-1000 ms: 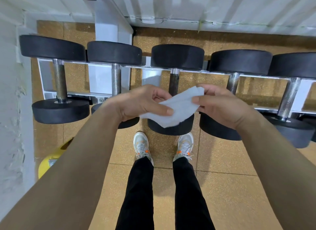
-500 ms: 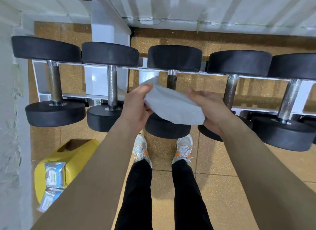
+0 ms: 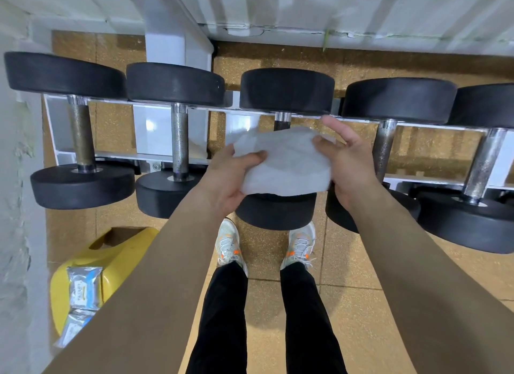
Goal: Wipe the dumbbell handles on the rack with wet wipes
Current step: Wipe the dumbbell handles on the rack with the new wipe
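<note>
A white rack (image 3: 69, 158) carries several black dumbbells with steel handles. A white wet wipe (image 3: 286, 162) is spread flat between my hands, above the middle dumbbell's handle (image 3: 282, 119), most of which it hides. My left hand (image 3: 230, 179) pinches the wipe's left edge with thumb on top. My right hand (image 3: 347, 162) holds the right edge, its fingers curled around it. Bare handles stand to the left (image 3: 179, 140) and to the right (image 3: 383, 148). Whether the wipe touches the middle handle cannot be told.
A yellow container (image 3: 122, 251) sits on the floor at lower left with a pack of wet wipes (image 3: 83, 287) on it. A white wall runs along the left. My feet in light shoes (image 3: 230, 248) stand on the brown floor below the rack.
The wipe went from a folded, hanging piece to a sheet opened flat between both hands. Both hands moved forward over the middle dumbbell handle, and the view tilted down.
</note>
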`<move>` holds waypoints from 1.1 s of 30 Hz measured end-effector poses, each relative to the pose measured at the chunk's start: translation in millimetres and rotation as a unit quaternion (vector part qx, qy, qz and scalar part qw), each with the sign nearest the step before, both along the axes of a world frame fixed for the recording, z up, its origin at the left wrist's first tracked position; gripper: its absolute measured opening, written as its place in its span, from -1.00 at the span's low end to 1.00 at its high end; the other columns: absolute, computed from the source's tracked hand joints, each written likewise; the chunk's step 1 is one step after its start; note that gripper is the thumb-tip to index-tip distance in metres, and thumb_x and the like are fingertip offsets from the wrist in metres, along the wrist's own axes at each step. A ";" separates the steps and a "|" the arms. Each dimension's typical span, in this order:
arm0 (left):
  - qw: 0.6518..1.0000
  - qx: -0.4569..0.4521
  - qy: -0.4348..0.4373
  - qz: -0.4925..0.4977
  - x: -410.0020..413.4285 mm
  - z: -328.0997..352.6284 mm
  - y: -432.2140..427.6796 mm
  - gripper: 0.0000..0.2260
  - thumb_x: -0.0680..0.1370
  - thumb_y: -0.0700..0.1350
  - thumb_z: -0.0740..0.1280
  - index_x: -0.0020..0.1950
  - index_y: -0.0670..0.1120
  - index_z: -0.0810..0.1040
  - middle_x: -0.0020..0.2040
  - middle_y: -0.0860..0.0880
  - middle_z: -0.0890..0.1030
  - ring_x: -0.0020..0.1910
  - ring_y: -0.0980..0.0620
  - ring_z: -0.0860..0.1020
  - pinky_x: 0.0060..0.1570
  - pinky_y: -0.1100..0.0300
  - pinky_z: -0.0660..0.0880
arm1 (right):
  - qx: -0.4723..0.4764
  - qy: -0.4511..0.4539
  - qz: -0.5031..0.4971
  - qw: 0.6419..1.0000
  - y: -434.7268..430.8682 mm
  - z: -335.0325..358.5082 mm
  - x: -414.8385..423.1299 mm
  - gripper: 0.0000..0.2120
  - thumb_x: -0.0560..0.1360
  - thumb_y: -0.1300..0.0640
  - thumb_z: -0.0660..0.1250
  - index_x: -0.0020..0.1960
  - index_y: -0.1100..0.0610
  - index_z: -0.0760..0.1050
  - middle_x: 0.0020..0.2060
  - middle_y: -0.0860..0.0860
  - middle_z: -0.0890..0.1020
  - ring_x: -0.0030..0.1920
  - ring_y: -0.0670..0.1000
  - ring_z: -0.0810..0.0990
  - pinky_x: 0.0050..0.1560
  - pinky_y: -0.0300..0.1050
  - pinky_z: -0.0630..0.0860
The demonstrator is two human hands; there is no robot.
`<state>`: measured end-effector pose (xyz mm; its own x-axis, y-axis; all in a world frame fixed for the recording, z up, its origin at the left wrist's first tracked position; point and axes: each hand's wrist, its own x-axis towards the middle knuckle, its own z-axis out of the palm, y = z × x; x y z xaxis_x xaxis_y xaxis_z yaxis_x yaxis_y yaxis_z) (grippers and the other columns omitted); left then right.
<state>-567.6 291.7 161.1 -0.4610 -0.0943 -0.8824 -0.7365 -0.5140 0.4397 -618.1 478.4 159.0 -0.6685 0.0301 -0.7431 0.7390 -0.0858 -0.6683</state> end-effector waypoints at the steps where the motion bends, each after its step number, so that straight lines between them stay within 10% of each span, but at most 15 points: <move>1: 0.997 -0.072 0.014 -0.021 -0.8 -5.2 -0.8 -0.66 0.56 -0.28 0.43 0.32 -0.16 0.51 0.14 -0.15 0.68 0.06 -0.12 0.69 0.03 0.00 0.67 | 0.013 0.011 0.001 1.000 -0.6 -3.2 0.2 -0.63 0.56 0.31 0.41 0.30 -0.01 0.59 0.01 0.03 0.73 -0.05 0.00 0.73 -0.15 -0.14 0.63; 5: 0.911 -0.361 0.106 -0.167 -5.5 -21.8 3.9 -0.80 0.64 -0.23 0.32 0.22 -0.02 0.43 -0.03 0.05 0.61 -0.10 0.08 0.60 -0.16 0.24 0.56 | 0.057 0.031 -0.025 0.998 -8.3 -19.1 3.1 -0.67 0.60 0.32 0.36 0.31 0.06 0.59 0.08 -0.01 0.69 0.00 -0.04 0.71 0.02 -0.09 0.67; 12: 0.787 -0.547 0.199 -0.204 -15.4 -49.8 12.4 -0.84 0.66 -0.20 0.29 0.23 -0.20 0.47 -0.15 -0.03 0.52 -0.20 -0.14 0.52 -0.22 0.03 0.42 | 0.250 0.191 0.024 0.949 -22.6 -41.5 12.2 -0.59 0.65 0.28 0.22 0.48 0.10 0.42 0.35 0.06 0.57 0.33 -0.01 0.52 0.31 -0.20 0.40; 15: 0.797 -0.545 0.180 -0.186 -19.3 -59.8 8.2 -0.85 0.67 -0.11 0.28 0.17 -0.17 0.48 -0.13 -0.01 0.53 -0.20 -0.08 0.48 -0.20 0.06 0.36 | 0.299 0.228 0.068 0.924 -23.4 -52.3 12.2 -0.59 0.67 0.28 0.19 0.51 0.11 0.38 0.31 -0.08 0.55 0.33 -0.10 0.50 0.36 -0.32 0.35; 18: 0.805 -0.534 0.176 -0.187 -21.5 -70.4 4.5 -0.85 0.67 -0.07 0.29 0.13 -0.15 0.49 -0.14 -0.04 0.60 -0.17 -0.14 0.52 -0.11 -0.03 0.42 | 0.339 0.203 0.079 0.915 -21.5 -64.2 12.5 -0.56 0.70 0.25 0.14 0.56 0.09 0.26 -0.08 -0.22 0.52 -0.06 -0.30 0.51 0.01 -0.56 0.35; 25: 0.880 -0.441 0.023 -0.172 -16.8 -65.4 4.0 -0.92 0.67 -0.05 0.26 0.13 0.02 0.38 -0.06 0.12 0.56 -0.05 0.00 0.57 -0.20 0.30 0.40 | 0.417 0.119 0.004 0.901 -21.1 -60.1 18.7 -0.59 0.60 0.24 0.24 0.44 0.17 0.32 0.25 0.10 0.45 0.27 0.11 0.46 0.34 -0.03 0.39; 29: 0.849 -0.498 0.011 -0.173 3.3 -47.6 20.9 -0.87 0.65 -0.14 0.20 0.14 0.06 0.44 0.10 0.12 0.57 0.00 0.08 0.53 -0.07 0.20 0.41 | 0.283 0.105 0.042 0.952 -37.9 -39.7 23.5 -0.59 0.59 0.20 0.28 0.42 0.15 0.32 0.12 0.05 0.53 0.08 -0.02 0.54 0.09 -0.21 0.50; 33: 0.896 -0.438 0.003 -0.071 25.1 -54.6 46.0 -0.89 0.66 -0.08 0.20 0.15 0.04 0.47 0.03 0.08 0.60 -0.01 0.06 0.58 0.07 0.03 0.54 | 0.177 -0.025 0.144 0.973 -70.9 -49.2 9.4 -0.54 0.55 0.03 0.37 0.39 0.12 0.36 -0.05 -0.11 0.56 -0.04 -0.10 0.57 -0.13 -0.21 0.45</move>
